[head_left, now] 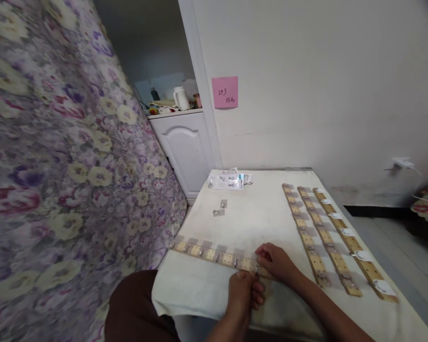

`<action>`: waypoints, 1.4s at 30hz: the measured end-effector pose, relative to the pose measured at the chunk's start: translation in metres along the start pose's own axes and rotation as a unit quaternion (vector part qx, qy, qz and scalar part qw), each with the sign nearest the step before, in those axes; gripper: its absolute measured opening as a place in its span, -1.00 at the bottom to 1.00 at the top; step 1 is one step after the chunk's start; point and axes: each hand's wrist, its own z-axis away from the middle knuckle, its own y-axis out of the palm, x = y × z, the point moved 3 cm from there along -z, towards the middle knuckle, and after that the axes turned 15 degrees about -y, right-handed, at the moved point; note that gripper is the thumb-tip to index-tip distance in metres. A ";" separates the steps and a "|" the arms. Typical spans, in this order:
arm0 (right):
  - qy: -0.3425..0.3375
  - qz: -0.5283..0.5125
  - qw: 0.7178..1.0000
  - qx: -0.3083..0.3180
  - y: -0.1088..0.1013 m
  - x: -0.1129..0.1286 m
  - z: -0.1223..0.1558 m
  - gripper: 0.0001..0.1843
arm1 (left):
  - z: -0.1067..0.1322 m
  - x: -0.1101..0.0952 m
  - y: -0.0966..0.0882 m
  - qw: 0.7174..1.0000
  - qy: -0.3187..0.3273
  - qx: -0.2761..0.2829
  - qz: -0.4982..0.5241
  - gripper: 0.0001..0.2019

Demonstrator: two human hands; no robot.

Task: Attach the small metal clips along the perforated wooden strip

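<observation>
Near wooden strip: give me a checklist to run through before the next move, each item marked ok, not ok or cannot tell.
1. Wooden strip resting on the table: ok.
2. Left hand and right hand both at the strip's right part: ok.
3. Metal piece by the fingers firmly seated: cannot tell; it is small and partly hidden.
4. No loose pieces lying about: not ok; two small fittings lie beyond the strip.
5. Packets away from the hands: ok, by the far edge.
6. Three other strips set side by side: ok, on the right.
</observation>
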 end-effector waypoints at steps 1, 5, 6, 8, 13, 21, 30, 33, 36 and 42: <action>0.000 -0.001 1.000 0.001 -0.001 0.001 0.000 -0.77 | 0.000 0.000 0.000 1.000 -0.001 0.000 0.000 -0.80; -0.003 -0.013 1.000 0.007 -0.004 0.004 0.001 -0.75 | -0.001 0.002 -0.001 1.000 -0.005 0.000 -0.001 -0.81; -0.003 -0.021 1.000 0.009 -0.005 0.005 0.001 -0.74 | -0.002 0.001 -0.001 1.000 -0.004 0.001 0.000 -0.81; -0.001 -0.039 0.999 0.015 -0.005 0.005 0.001 -0.72 | -0.001 0.001 -0.001 1.000 -0.001 0.002 0.001 -0.80; 0.002 -0.034 0.999 0.013 -0.004 0.003 0.002 -0.67 | 0.001 0.000 -0.001 1.000 0.005 -0.001 -0.003 -0.78; 0.016 -0.023 1.000 0.007 -0.001 0.002 0.001 -0.65 | -0.002 0.001 -0.001 1.000 0.006 0.003 -0.006 -0.76; 0.046 -0.041 0.998 0.008 0.003 -0.004 -0.002 -0.64 | -0.003 0.001 -0.001 1.000 -0.003 0.009 -0.005 -0.74; 0.053 -0.052 0.997 0.012 0.003 -0.005 -0.003 -0.63 | -0.004 0.002 -0.001 1.000 -0.009 0.014 -0.007 -0.73; 0.055 -0.060 0.997 0.014 0.004 -0.005 -0.003 -0.60 | -0.004 0.002 -0.002 1.000 -0.009 0.020 -0.009 -0.72; 0.038 -0.068 0.997 0.014 0.002 -0.002 -0.001 -0.56 | 0.000 0.002 -0.002 1.000 -0.005 0.029 -0.012 -0.70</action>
